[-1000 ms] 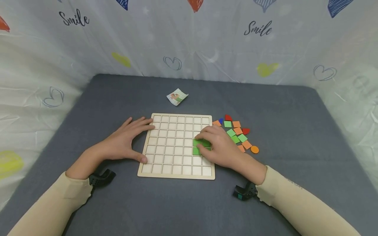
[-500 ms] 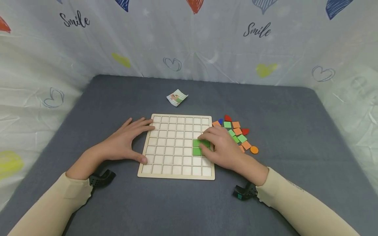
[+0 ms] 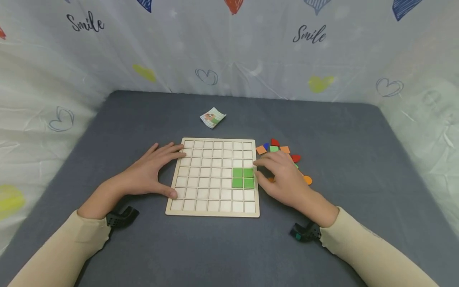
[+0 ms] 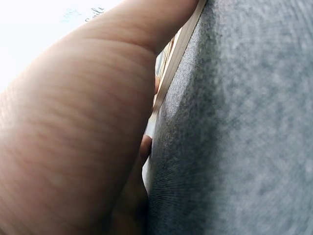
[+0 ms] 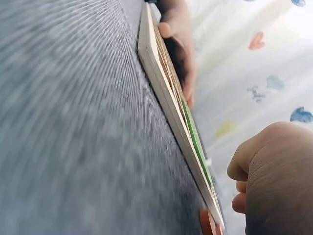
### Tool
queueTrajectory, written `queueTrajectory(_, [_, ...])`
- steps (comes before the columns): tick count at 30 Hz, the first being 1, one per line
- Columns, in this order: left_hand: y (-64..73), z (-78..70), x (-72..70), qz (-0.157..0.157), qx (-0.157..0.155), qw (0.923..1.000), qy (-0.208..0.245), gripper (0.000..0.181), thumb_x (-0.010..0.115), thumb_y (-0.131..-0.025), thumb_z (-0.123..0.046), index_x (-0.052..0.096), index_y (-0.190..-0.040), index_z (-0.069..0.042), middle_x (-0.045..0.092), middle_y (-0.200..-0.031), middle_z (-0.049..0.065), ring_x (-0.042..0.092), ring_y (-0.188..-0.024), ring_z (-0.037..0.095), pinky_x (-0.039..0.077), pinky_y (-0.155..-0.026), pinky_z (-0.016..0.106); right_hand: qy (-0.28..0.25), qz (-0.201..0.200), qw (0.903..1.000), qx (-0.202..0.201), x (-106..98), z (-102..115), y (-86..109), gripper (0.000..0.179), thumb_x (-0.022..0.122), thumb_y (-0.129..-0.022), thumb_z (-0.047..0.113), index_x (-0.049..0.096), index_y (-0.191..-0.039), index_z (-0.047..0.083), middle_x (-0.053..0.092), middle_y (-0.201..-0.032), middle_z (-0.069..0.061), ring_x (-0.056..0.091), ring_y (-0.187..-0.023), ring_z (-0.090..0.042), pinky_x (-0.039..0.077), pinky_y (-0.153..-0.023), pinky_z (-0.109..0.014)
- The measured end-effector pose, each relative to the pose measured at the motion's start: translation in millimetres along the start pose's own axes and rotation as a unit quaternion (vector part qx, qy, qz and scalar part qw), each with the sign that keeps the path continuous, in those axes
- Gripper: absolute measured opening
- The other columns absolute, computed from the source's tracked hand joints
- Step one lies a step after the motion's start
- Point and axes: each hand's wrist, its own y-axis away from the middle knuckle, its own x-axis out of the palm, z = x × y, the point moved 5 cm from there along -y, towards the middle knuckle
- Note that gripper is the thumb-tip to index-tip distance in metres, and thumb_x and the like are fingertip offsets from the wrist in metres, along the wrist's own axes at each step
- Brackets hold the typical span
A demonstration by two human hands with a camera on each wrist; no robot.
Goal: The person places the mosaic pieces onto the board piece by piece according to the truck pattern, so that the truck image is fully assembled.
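Observation:
A pale wooden grid board [image 3: 204, 171] lies on the table, with a block of green square tiles [image 3: 238, 172] set in its right side. My left hand [image 3: 152, 169] rests on the board's left edge, fingers spread and thumb near the lower corner. Just past the right edge, my right hand [image 3: 281, 177] hovers over the loose pieces, fingers loosely bent, with no piece visible between thumb and fingertips. It covers part of the pile. Around it show a red piece [image 3: 295, 158], an orange square [image 3: 261, 150] and an orange disc [image 3: 307, 180].
Behind the board lies a small printed card [image 3: 213, 118]. A blue piece [image 3: 266, 146] and a green square [image 3: 274, 148] sit at the pile's far side. The dark grey tabletop [image 3: 215, 251] ends at a printed white curtain [image 3: 172, 48].
My right hand has moved right, off the green tiles and over the loose pieces, uncovering the whole green block. My left hand stays at the board's edge.

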Motion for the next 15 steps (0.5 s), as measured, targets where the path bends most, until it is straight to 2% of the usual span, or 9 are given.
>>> queueTrajectory(4, [1.0,0.5,0.7,-0.006,0.004,1.0000,-0.002,0.122,0.092,-0.073,-0.074,0.041,-0.170,-0.022,0.022,-0.181,0.004,0.010,-0.168,0.037,-0.006,-0.133,0.062,0.024,-0.011,0.9995,0.016,-9,-7,8.3,0.022,0.079,-0.095,0.010,0.081,-0.115,0.002,0.076,-0.114,-0.008,0.067,-0.106,-0.030,0.050,-0.091,-0.049])
queueTrajectory(10, [1.6,1.4,2.5,-0.003,0.004,1.0000,-0.002,0.122,0.091,-0.073,-0.075,0.040,-0.170,-0.021,0.022,-0.181,0.004,0.010,-0.168,0.037,-0.005,-0.133,0.062,0.050,-0.017,0.9978,0.040,-19,-17,21.0,0.022,0.080,-0.093,0.009,0.082,-0.115,0.004,0.077,-0.114,-0.009,0.060,-0.091,-0.026,0.043,-0.077,-0.042])
queueTrajectory(15, [-0.1,0.5,1.2,-0.004,0.002,1.0000,-0.002,0.123,0.091,-0.072,-0.076,0.041,-0.169,-0.021,0.023,-0.181,0.004,0.011,-0.168,0.037,-0.005,-0.133,0.063,0.073,-0.019,0.9949,0.067,-28,-25,31.0,0.023,0.082,-0.092,0.008,0.082,-0.115,0.004,0.077,-0.112,-0.009,0.056,-0.087,-0.025,0.040,-0.076,-0.041])
